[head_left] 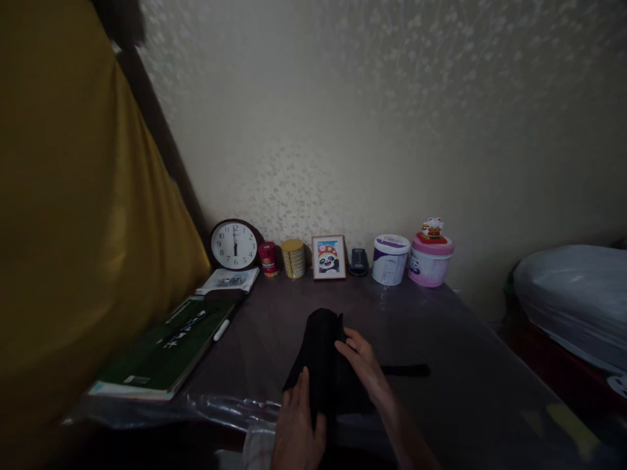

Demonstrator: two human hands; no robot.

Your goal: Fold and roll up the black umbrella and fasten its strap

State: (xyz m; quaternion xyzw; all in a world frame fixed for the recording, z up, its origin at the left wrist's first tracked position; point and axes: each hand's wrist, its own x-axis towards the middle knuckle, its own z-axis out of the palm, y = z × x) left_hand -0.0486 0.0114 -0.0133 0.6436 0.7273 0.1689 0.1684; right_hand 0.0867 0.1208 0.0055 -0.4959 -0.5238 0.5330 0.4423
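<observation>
A black piece of cloth [321,356] lies folded on the dark table [441,365], with a thin black strap running out to its right. My left hand [296,424] rests flat on the near end of the cloth, fingers stretched out. My right hand [362,365] lies on the cloth's right side, its fingers extended and pressing the fabric near the top fold. Neither hand lifts the cloth off the table.
Along the wall stand a round clock [234,245], a red tin [268,258], a gold tin [292,258], a framed panda picture [328,257], a small dark device [358,261], a white tub [390,259] and a pink tub [430,260]. Green book [166,349] at left, yellow curtain [73,228].
</observation>
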